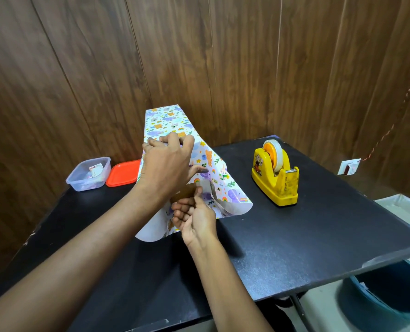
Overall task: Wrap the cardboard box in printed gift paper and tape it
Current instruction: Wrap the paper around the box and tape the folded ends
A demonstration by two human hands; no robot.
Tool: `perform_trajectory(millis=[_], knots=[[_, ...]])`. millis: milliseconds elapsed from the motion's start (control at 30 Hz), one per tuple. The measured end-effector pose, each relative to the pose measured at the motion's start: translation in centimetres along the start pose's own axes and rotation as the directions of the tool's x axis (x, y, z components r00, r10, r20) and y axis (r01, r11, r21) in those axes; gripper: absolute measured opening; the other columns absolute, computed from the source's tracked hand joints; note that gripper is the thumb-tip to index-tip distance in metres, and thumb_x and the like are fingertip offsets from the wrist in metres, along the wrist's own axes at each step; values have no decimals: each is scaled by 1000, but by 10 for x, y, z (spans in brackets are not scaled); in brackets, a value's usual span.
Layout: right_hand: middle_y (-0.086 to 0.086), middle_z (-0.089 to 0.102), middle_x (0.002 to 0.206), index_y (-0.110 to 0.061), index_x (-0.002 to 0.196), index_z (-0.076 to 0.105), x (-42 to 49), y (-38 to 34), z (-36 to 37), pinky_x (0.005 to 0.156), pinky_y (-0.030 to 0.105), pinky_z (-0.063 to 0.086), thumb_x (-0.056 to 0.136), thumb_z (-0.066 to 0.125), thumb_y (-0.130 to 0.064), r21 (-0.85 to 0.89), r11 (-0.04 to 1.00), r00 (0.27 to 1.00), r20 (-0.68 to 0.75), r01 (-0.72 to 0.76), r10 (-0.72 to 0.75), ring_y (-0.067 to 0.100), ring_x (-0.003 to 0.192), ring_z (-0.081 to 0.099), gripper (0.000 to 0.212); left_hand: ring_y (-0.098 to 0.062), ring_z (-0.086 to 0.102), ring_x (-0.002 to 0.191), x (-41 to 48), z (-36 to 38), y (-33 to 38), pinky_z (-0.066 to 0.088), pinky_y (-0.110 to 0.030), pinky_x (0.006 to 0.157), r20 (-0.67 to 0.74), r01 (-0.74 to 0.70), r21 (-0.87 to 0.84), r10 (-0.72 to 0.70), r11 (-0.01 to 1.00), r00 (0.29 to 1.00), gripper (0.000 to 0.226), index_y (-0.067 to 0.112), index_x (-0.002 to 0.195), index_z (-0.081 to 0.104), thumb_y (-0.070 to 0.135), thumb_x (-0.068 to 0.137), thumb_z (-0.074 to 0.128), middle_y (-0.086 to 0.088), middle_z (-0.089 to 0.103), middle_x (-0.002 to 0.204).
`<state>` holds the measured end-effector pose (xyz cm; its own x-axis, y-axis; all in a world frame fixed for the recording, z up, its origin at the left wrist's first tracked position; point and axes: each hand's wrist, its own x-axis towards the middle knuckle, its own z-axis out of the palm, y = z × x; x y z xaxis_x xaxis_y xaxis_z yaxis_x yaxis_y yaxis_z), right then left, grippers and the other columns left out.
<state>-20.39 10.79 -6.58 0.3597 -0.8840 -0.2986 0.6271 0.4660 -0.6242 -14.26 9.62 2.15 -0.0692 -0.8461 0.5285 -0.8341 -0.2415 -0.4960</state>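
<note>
The cardboard box sits on the black table, to the left of the yellow tape dispenser. The gift paper with little bears and rainbows covers almost all of it. Only a small brown bit shows at the near end. The long way of the bundle runs from the person out toward the wall.

The left hand lies on top of the paper. Its fingers bend over a fold and hold it down. The right hand is at the near end, closer to the tape dispenser than the left hand is. Its fingers are curled and its thumb seems to pinch the loose paper flap by the brown bit.

The paper is on but hangs open at the near end, and no tape shows on it. Tape looks like the next need. The right hand would have the shorter reach while the left keeps the fold flat.
</note>
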Motion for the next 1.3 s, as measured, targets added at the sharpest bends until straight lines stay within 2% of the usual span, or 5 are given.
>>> perform_trajectory(millis=[200,367,533,800,1300], knots=[[8,58,45,-3,68,55,-36,-35,-1,35,18,38,99,40,-39,-316,900,951,162,302,-263,13,31,47,51,-28,57,48,1,0,-10,34,-24,43,-87,-62,-31,59,998,994,61,9,92,58,67,78,42,-12,59,74],[0,58,56,-16,65,54,-14,-102,-24,55,29,40,98,43,-36,-647,522,714,49,556,-699,11,49,48,40,-26,50,37,1,5,-21,26,-19,40,-160,-117,-93,101,989,982,47,9,83,59,56,80,55,-10,57,64],[11,59,75,-5,77,57,36,-98,-76,64,31,47,99,38,-41,-709,705,982,-132,0,-133,23,70,55,47,-31,52,46,-6,4,-33,20,-17,42,-180,-103,-243,60,964,982,32,10,89,58,42,88,57,-12,57,71],[22,69,85,0,97,63,50,-63,-71,74,42,56,93,45,-28,-478,847,971,-68,-232,228,37,82,65,34,-29,53,64,-32,13,-54,34,-31,49,-164,143,-437,-235,888,958,39,13,90,50,48,96,34,-7,52,83],[12,57,78,-8,82,52,9,-139,-32,54,24,41,95,50,-16,-765,573,917,59,295,-394,20,67,56,15,-24,64,97,-102,63,16,51,-40,80,394,437,-899,-462,-15,795,29,18,119,45,21,93,56,1,65,105]])
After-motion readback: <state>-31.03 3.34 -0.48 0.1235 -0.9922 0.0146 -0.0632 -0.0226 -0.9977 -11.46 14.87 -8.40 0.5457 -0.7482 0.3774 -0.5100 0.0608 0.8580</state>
